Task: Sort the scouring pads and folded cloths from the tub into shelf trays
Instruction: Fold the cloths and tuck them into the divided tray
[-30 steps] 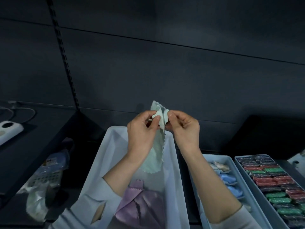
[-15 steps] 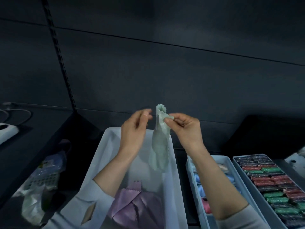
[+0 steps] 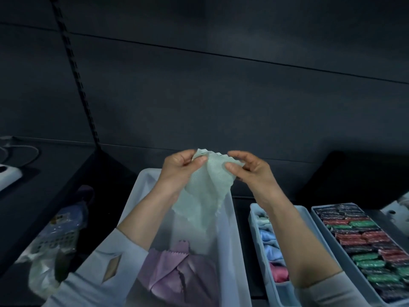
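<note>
Your left hand [image 3: 180, 171] is back on the green cloth [image 3: 205, 191]: half a second ago it hung clear with the fingers apart, and now its thumb and fingers pinch the top left corner. Your right hand [image 3: 247, 171] pinches the top right edge between thumb and forefinger, as it did before. The cloth, which dangled as a narrow strip from the right hand alone, is now spread wider between both hands and hangs above the tub [image 3: 230, 229]. My read is that you are opening it out to fold it, so the folding step is under way and the placing is not yet done.

The cloth is thin, limp and finely textured, with a zigzag-cut edge; it drapes in soft creases and will sag wherever you let go. Below it in the tub lies a purple cloth [image 3: 177, 275], shinier, with the same serrated edge, loosely crumpled. The tub is pale, smooth plastic with straight walls.

To your right stands a narrow tray [image 3: 254, 220] with folded cloths in pale blue and pink, set in a row. Just beside it, a wider tray [image 3: 318, 220] holds glittery wrapped pads [image 3: 363, 240] in red, green and dark colours, packed close in rows.
</note>
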Demonstrator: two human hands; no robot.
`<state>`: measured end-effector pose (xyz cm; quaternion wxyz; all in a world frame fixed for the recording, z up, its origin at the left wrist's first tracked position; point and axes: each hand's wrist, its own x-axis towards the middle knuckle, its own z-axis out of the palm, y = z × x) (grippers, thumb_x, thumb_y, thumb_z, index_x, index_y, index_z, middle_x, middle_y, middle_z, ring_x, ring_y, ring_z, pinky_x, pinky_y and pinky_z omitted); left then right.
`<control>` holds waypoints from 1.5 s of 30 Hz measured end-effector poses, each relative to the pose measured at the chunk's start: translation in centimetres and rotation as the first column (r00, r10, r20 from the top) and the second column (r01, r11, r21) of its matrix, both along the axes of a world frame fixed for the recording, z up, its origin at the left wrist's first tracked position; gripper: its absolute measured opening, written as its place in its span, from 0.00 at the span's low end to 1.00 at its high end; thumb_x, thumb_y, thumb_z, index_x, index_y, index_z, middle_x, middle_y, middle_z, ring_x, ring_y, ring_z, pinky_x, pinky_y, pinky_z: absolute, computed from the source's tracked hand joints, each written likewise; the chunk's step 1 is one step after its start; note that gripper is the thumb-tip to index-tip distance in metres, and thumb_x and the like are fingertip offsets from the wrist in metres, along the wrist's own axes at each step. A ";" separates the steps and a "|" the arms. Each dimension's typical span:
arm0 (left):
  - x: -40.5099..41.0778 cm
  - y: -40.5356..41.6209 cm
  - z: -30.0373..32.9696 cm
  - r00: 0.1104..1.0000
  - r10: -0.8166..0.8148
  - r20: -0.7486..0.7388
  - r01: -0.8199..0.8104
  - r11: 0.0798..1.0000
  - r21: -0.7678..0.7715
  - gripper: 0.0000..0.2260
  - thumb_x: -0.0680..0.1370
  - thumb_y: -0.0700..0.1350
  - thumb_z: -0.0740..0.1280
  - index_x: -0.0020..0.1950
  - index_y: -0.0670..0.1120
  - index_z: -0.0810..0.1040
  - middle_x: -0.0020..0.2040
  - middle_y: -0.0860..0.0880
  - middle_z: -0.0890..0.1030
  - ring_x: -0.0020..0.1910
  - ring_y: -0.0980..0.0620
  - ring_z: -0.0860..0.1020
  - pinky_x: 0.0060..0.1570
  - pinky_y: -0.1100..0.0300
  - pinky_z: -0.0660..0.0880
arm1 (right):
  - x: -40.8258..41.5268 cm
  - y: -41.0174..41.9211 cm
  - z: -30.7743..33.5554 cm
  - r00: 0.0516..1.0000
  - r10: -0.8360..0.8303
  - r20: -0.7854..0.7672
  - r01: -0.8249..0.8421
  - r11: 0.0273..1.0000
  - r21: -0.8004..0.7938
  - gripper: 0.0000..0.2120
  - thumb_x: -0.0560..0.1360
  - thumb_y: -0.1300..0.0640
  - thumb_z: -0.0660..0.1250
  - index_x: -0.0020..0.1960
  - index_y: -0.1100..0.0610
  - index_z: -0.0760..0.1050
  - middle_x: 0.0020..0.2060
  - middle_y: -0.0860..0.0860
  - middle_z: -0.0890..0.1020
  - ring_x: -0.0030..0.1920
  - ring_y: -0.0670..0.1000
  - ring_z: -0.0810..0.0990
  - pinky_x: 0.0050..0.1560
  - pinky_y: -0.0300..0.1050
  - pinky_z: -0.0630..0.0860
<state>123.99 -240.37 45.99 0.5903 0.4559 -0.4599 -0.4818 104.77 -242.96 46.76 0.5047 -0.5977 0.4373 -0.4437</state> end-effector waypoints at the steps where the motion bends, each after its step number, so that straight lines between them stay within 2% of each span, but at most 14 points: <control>1: 0.0 0.1 0.1 1.000 -0.011 0.010 0.012 1.000 -0.020 0.06 0.78 0.38 0.68 0.52 0.44 0.84 0.50 0.46 0.86 0.48 0.51 0.83 0.52 0.57 0.78 | 0.0 0.1 0.1 1.000 0.014 0.026 -0.014 1.000 0.013 0.13 0.68 0.54 0.77 0.51 0.54 0.83 0.45 0.56 0.84 0.46 0.51 0.81 0.54 0.48 0.78; 5: 0.6 0.2 0.3 0.998 -0.064 0.026 0.066 0.996 -0.061 0.09 0.80 0.38 0.65 0.52 0.49 0.83 0.51 0.50 0.85 0.51 0.54 0.82 0.52 0.60 0.77 | -0.2 0.0 0.6 1.000 0.015 0.022 -0.014 1.000 -0.026 0.07 0.71 0.61 0.75 0.46 0.62 0.80 0.41 0.55 0.83 0.43 0.50 0.80 0.53 0.44 0.76; 8: 0.8 0.4 0.4 0.995 -0.092 0.031 0.094 0.994 -0.064 0.10 0.81 0.39 0.63 0.55 0.48 0.82 0.48 0.52 0.85 0.48 0.57 0.82 0.47 0.64 0.76 | -0.4 0.0 1.1 0.995 0.100 -0.008 -0.100 0.994 -0.042 0.08 0.71 0.59 0.76 0.48 0.57 0.80 0.41 0.52 0.82 0.43 0.49 0.80 0.51 0.42 0.77; 11: 0.8 0.5 0.3 0.989 -0.138 0.048 0.141 0.988 -0.065 0.10 0.82 0.40 0.62 0.55 0.48 0.82 0.49 0.52 0.85 0.49 0.57 0.82 0.48 0.65 0.76 | -0.1 0.1 1.1 0.991 0.136 -0.002 -0.136 0.991 0.001 0.06 0.72 0.61 0.74 0.49 0.58 0.81 0.40 0.50 0.84 0.40 0.46 0.82 0.46 0.40 0.78; 16: 1.3 0.3 -0.7 0.993 -0.027 0.119 0.033 0.998 -0.056 0.08 0.81 0.43 0.65 0.51 0.42 0.82 0.44 0.49 0.82 0.44 0.55 0.78 0.49 0.57 0.75 | -0.2 0.2 0.9 0.997 0.075 0.016 -0.075 0.997 -0.007 0.05 0.73 0.58 0.74 0.47 0.58 0.81 0.40 0.52 0.84 0.41 0.48 0.82 0.51 0.42 0.78; 21: 1.4 0.4 -1.0 0.994 0.001 0.108 0.006 0.998 -0.065 0.05 0.79 0.40 0.67 0.48 0.43 0.82 0.40 0.52 0.84 0.40 0.58 0.80 0.45 0.62 0.77 | -0.2 0.4 0.7 0.995 0.012 0.096 -0.011 1.000 -0.010 0.06 0.73 0.61 0.73 0.49 0.60 0.80 0.37 0.50 0.84 0.36 0.46 0.81 0.43 0.38 0.78; 23: 1.6 0.5 -1.5 0.992 0.002 0.122 0.008 0.997 -0.078 0.07 0.79 0.44 0.66 0.50 0.42 0.82 0.42 0.49 0.83 0.42 0.56 0.80 0.46 0.59 0.77 | -0.2 0.4 0.6 0.994 -0.020 0.107 0.020 1.000 -0.003 0.07 0.74 0.63 0.72 0.51 0.61 0.79 0.34 0.47 0.83 0.34 0.43 0.80 0.39 0.35 0.76; 26: 1.8 0.9 -2.1 0.977 -0.149 0.150 0.163 0.983 -0.089 0.20 0.79 0.56 0.62 0.58 0.40 0.79 0.54 0.41 0.82 0.52 0.51 0.81 0.55 0.58 0.78 | -0.4 0.4 0.5 0.993 -0.015 0.121 0.011 1.000 0.028 0.07 0.74 0.62 0.72 0.52 0.59 0.79 0.34 0.47 0.81 0.34 0.43 0.78 0.39 0.35 0.75; 29: 1.5 1.1 -2.5 0.972 -0.156 0.174 0.174 0.980 -0.092 0.14 0.80 0.51 0.65 0.58 0.43 0.80 0.56 0.42 0.83 0.55 0.50 0.80 0.60 0.53 0.75 | -0.5 0.6 0.7 0.995 0.015 0.097 -0.019 0.999 0.034 0.10 0.74 0.59 0.73 0.53 0.59 0.79 0.41 0.54 0.82 0.40 0.49 0.78 0.45 0.41 0.76; 33: 0.7 1.0 -2.0 0.994 -0.059 0.089 0.069 0.990 -0.122 0.05 0.77 0.40 0.69 0.52 0.45 0.82 0.47 0.47 0.83 0.47 0.52 0.80 0.53 0.53 0.75 | -0.5 1.1 0.8 0.999 0.037 0.033 -0.037 0.999 0.001 0.05 0.72 0.60 0.74 0.48 0.55 0.83 0.42 0.56 0.85 0.42 0.52 0.81 0.47 0.42 0.79; 36: 0.7 1.8 -1.1 0.994 -0.100 0.051 0.106 0.986 -0.131 0.04 0.75 0.43 0.71 0.49 0.44 0.82 0.44 0.47 0.82 0.44 0.52 0.78 0.47 0.57 0.75 | -0.8 1.4 1.1 0.996 0.019 -0.093 -0.023 0.999 -0.048 0.02 0.70 0.57 0.76 0.43 0.52 0.85 0.39 0.65 0.81 0.39 0.55 0.77 0.45 0.41 0.77; 39: 1.0 2.3 -0.8 0.982 -0.190 0.003 0.190 0.979 -0.076 0.07 0.71 0.45 0.72 0.46 0.43 0.83 0.41 0.47 0.82 0.40 0.53 0.79 0.41 0.61 0.76 | -1.5 1.8 1.7 0.996 0.082 -0.040 -0.083 0.996 -0.014 0.03 0.67 0.55 0.75 0.41 0.51 0.85 0.33 0.59 0.79 0.36 0.50 0.75 0.40 0.37 0.76; 41: 1.0 1.8 -1.2 0.993 -0.089 0.082 0.095 0.993 -0.074 0.05 0.73 0.44 0.73 0.41 0.42 0.83 0.37 0.48 0.80 0.39 0.53 0.76 0.40 0.60 0.73 | -1.5 1.6 1.8 0.995 0.058 -0.077 -0.058 0.998 -0.003 0.04 0.68 0.57 0.76 0.42 0.53 0.84 0.31 0.55 0.75 0.33 0.49 0.74 0.38 0.38 0.75; 45: 0.3 0.0 -2.8 0.930 0.241 0.278 -0.203 0.966 -0.158 0.19 0.74 0.47 0.74 0.30 0.38 0.72 0.31 0.50 0.70 0.34 0.55 0.69 0.39 0.57 0.67 | -0.2 0.6 1.2 0.969 -0.155 -0.190 0.153 0.988 -0.026 0.09 0.70 0.58 0.77 0.42 0.60 0.78 0.27 0.49 0.75 0.26 0.47 0.75 0.33 0.40 0.76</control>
